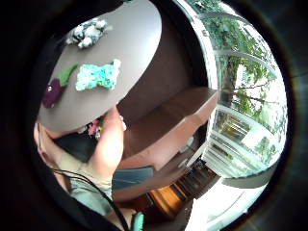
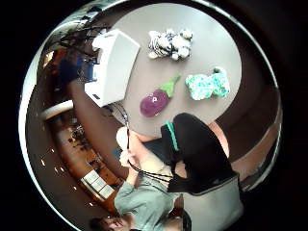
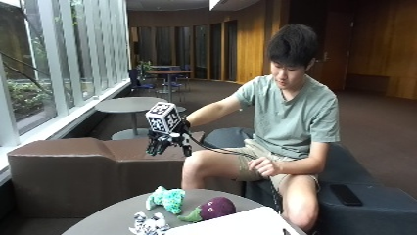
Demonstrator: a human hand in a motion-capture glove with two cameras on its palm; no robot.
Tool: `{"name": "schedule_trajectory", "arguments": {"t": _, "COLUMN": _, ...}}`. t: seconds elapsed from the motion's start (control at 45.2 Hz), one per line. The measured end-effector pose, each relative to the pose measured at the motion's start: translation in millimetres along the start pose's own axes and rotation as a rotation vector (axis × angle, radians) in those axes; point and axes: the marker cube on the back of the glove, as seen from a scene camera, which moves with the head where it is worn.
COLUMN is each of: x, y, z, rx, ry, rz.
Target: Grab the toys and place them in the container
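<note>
Gloved right hand hangs above the round grey table, fingers loosely drooping (holding nothing); teal plush, purple eggplant plush, striped zebra plush lie beside the white container

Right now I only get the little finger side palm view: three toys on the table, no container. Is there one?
Observer: Yes. A white container stands on the same table, beside the purple eggplant toy.
Operator: Is the gloved hand holding anything?
Observer: No. The outside view shows the right hand raised clear of the table, apart from the toys, its fingers hanging with nothing in them.
</note>
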Motion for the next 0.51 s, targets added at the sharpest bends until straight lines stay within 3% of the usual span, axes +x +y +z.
{"name": "schedule_trajectory", "arguments": {"t": 0.509, "x": 48, "y": -78, "z": 158, "rx": -0.240, "ry": 0.045, "rz": 0.017}}
